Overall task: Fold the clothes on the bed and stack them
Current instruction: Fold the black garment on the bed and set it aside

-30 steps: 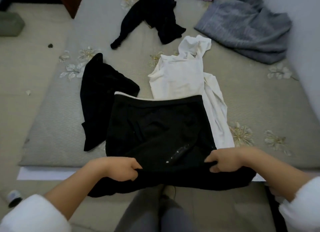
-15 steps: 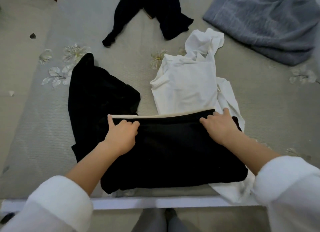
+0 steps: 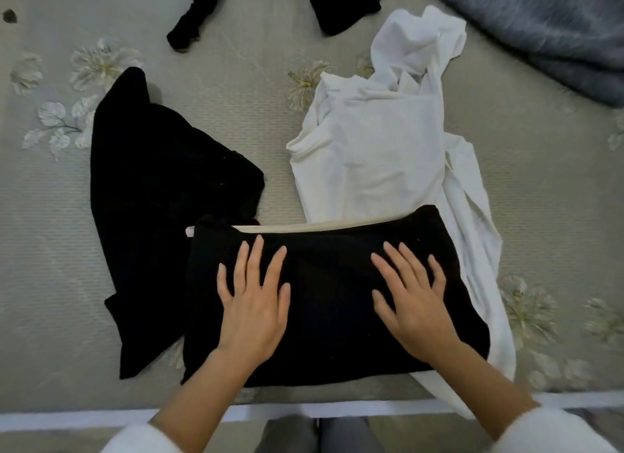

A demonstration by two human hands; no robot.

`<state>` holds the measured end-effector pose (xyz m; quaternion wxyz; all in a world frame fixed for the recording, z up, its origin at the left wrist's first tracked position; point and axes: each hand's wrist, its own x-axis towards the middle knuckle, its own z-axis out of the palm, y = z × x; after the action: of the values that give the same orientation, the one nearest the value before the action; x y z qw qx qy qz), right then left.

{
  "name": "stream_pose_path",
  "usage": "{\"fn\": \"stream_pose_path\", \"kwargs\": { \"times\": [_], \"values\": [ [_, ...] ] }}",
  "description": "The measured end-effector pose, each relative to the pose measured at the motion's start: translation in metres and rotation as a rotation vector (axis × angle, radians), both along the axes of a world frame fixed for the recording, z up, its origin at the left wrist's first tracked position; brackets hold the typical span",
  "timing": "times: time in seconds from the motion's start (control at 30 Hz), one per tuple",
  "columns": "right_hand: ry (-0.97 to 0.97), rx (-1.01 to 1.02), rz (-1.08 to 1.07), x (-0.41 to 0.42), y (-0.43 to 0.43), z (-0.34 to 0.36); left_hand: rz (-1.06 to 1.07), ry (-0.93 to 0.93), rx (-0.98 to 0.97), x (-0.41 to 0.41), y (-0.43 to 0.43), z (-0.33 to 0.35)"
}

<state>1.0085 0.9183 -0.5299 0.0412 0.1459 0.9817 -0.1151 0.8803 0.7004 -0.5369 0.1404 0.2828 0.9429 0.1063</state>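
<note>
Fingers straight and spread, left hand and right hand press flat on the folded black garment at the near edge of the bed, partly over a white garment. Soft, light, limp: probably best lifted from beneath both ends.

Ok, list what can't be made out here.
All in the head view:
White shirt: near part hidden under the folded black garment.
Far black garment: cut off by the top edge.
Grey cloth: cut off by the top and right edges.
Left hand, right hand: palms hidden, facing down.
</note>
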Motion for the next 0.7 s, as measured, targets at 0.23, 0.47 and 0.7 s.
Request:
{"fn": "stream_pose_path", "kwargs": {
  "times": [0.23,0.47,0.7],
  "values": [
    [-0.397,0.045,-0.054,0.004,0.014,-0.05,0.18,-0.149,-0.242,0.019,-0.013,-0.045],
    [-0.597,-0.083,-0.072,-0.023,0.038,-0.063,0.274,-0.331,-0.286,-0.001,-0.009,-0.06],
    [-0.13,-0.133,-0.35,-0.014,0.063,-0.039,0.507,-0.106,-0.017,-0.008,-0.021,-0.041]
  ]
}}
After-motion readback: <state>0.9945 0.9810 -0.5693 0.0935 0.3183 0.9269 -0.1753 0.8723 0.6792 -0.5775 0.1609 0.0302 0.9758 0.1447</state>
